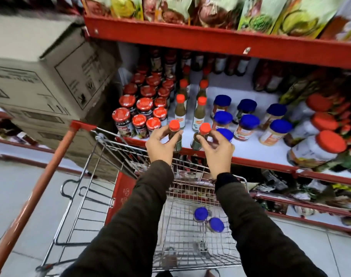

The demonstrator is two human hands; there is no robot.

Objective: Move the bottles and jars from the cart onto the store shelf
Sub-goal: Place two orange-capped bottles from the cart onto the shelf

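My left hand (160,145) grips a red-capped sauce bottle (175,128) at the front edge of the white store shelf (250,148). A second red-capped bottle (203,132) is held by my right hand (218,150), just to the right of the first. Both bottles stand upright in front of two rows of the same bottles (199,112). Below my arms is the wire cart (180,226), with two blue-lidded jars (201,214) (216,224) lying on its floor.
Red-lidded jars (142,108) fill the shelf's left side, blue-lidded jars (248,120) stand to the right of the bottles, and large red-lidded jars (318,144) sit at far right. Stacked cardboard boxes (40,72) are at left. A red upper shelf (210,41) overhangs.
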